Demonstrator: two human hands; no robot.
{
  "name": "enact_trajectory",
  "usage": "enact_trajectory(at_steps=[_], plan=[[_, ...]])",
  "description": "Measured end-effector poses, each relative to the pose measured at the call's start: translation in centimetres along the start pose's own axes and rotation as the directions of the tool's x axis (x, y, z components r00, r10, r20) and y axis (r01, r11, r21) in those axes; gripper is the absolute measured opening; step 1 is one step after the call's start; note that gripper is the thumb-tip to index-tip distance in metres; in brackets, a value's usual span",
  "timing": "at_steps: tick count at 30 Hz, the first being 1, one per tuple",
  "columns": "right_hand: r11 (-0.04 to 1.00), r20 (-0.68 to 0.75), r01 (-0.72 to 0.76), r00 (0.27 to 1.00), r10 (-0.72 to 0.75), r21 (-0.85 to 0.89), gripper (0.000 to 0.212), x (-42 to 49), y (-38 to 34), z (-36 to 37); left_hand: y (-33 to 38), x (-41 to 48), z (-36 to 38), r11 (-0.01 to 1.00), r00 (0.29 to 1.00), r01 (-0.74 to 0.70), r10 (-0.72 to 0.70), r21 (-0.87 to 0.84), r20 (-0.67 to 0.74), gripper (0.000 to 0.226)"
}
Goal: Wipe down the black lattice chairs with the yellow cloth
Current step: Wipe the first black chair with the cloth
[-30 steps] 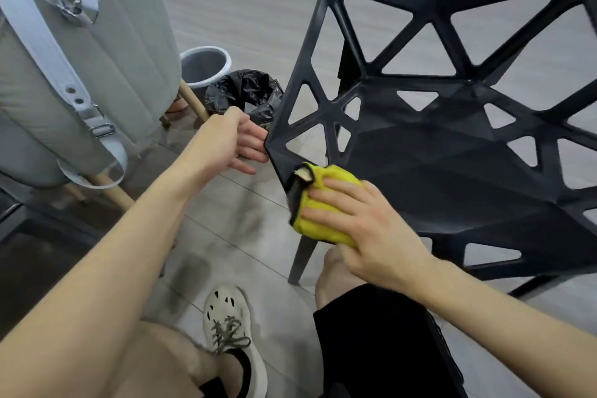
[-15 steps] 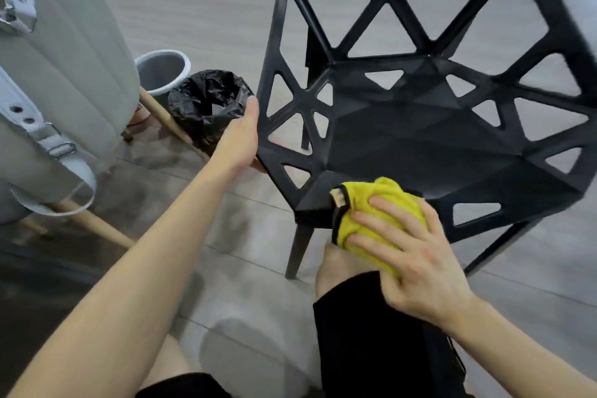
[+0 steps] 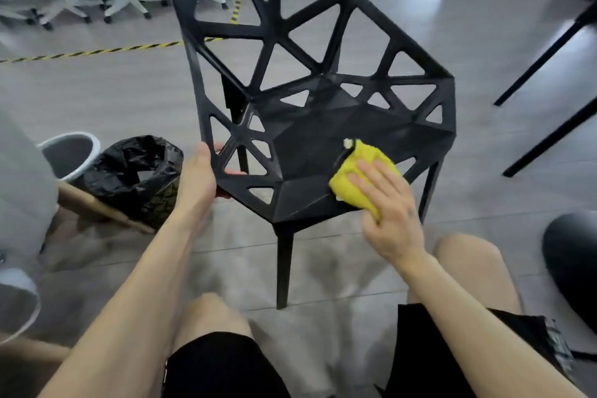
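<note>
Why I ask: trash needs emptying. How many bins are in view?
2: a grey bin at far left and a black-bagged bin beside it, by the left hand. A blurred rim at bottom left might be a third.

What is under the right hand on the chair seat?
A folded yellow cloth, which the right hand presses onto the black lattice chair seat. The cloth's near part and the seat beneath are hidden.

The black lattice chair (image 3: 323, 145) stands upright on its legs, triangle cutouts all over the back and seat. The yellow cloth (image 3: 361, 155) sits bunched up on the seat, right by the front edge.
</note>
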State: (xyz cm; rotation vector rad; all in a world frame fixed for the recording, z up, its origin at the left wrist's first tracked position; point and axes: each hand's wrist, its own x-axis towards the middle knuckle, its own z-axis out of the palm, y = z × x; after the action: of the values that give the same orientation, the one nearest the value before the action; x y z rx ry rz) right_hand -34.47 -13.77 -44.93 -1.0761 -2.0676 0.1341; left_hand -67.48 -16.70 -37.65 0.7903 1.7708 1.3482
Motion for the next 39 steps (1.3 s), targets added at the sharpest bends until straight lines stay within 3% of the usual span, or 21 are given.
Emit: enact_trajectory(at_steps=[2, 5, 7, 10, 11, 13, 14, 16, 17, 18, 19, 20, 22, 24, 27, 33, 35, 39], plan=[[0.958, -0.113, -0.286, 0.952, 0.283, -0.007, 0.069, 1.1, 3.8, -2.0, -0.3, 0.0, 0.6, 1.0, 1.0, -0.023, 0.023, -0.02, 0.02, 0.058], [0.856, -0.114, -0.514, 0.855, 0.506, -0.059, 0.063, 4.0, 4.8, -3.1, -1.3, -1.4, 3.3, 0.994, 0.993, -0.042, 0.052, -0.097, 0.11, 0.057], [0.862, -0.043, -0.484, 0.874, 0.484, -0.15, 0.056, 5.7, 2.8, -2.4, -1.9, -2.9, 5.7, 0.991, 0.98, -0.032, 0.056, -0.127, 0.193, 0.053], [0.963, 0.262, -0.222, 0.931, 0.255, -0.149, 0.049, 6.4, -0.7, -1.4, -1.7, -5.7, 9.2, 0.988, 0.929, 0.011, 0.047, -0.153, 0.368, 0.042], [0.973, 0.324, -0.209, 0.918, 0.229, -0.095, 0.049, 6.3, -1.0, -1.8, -1.5, -6.7, 10.1, 0.988, 0.899, 0.022, 0.049, -0.155, 0.436, 0.039], [0.948, 0.357, -0.317, 0.884, 0.301, -0.016, 0.052, 6.1, -0.2, -3.6, -1.2, -8.1, 11.0, 0.987, 0.851, 0.045, 0.043, -0.154, 0.524, 0.034], [0.927, 0.362, -0.374, 0.864, 0.349, 0.0, 0.053, 5.8, 0.5, -4.5, -1.3, -8.4, 10.9, 0.99, 0.864, 0.008, 0.063, -0.138, 0.5, 0.032], [0.899, 0.367, -0.438, 0.834, 0.413, -0.015, 0.052, 5.4, 1.4, -5.8, -1.7, -7.7, 9.8, 0.961, 0.919, -0.273, 0.249, 0.037, 0.305, 0.047], [0.895, 0.364, -0.445, 0.829, 0.424, -0.03, 0.051, 5.4, 1.4, -6.0, -1.8, -6.7, 9.1, 0.857, 0.876, -0.469, 0.42, 0.213, 0.236, 0.06], [0.891, 0.361, -0.453, 0.826, 0.432, -0.029, 0.051, 5.4, 1.3, -6.0, -1.6, -5.2, 8.4, 0.648, 0.752, -0.654, 0.615, 0.391, 0.239, 0.071], [0.882, 0.353, -0.471, 0.821, 0.448, -0.023, 0.05, 5.5, 1.0, -5.9, -0.8, -3.7, 7.8, 0.379, 0.572, -0.778, 0.757, 0.5, 0.316, 0.078], [0.872, 0.344, -0.489, 0.817, 0.462, -0.008, 0.049, 5.5, 0.9, -5.7, 0.5, -2.3, 7.4, 0.128, 0.398, -0.842, 0.804, 0.525, 0.443, 0.08], [0.857, 0.329, -0.515, 0.811, 0.484, 0.01, 0.047, 5.6, 0.7, -5.7, 3.7, 0.3, 7.7, -0.225, 0.164, -0.88, 0.682, 0.419, 0.712, 0.075], [0.852, 0.308, -0.524, 0.812, 0.496, 0.01, 0.046, 5.5, 0.5, -5.8, 6.0, 1.8, 8.5, -0.398, 0.081, -0.869, 0.472, 0.294, 0.878, 0.077], [0.847, 0.302, -0.531, 0.804, 0.512, -0.02, 0.047, 5.6, -0.3, -6.1, 6.4, 2.8, 9.3, -0.46, 0.015, -0.857, 0.428, 0.232, 0.904, 0.071], [0.787, 0.317, -0.593, 0.723, 0.613, -0.168, 0.039, 5.7, 0.0, -10.2, 5.5, 1.2, 12.0, -0.447, 0.013, -0.856, 0.485, 0.26, 0.874, 0.083], [0.753, 0.268, -0.617, 0.703, 0.659, -0.23, 0.027, 5.0, 0.1, -13.3, 5.7, -0.7, 13.9, -0.427, 0.02, -0.866, 0.491, 0.261, 0.871, 0.088], [0.669, 0.068, -0.635, 0.703, 0.708, -0.386, 0.034, 2.3, 1.5, -18.6, 6.6, -3.9, 18.2, -0.405, 0.089, -0.86, 0.478, 0.31, 0.874, 0.1]])
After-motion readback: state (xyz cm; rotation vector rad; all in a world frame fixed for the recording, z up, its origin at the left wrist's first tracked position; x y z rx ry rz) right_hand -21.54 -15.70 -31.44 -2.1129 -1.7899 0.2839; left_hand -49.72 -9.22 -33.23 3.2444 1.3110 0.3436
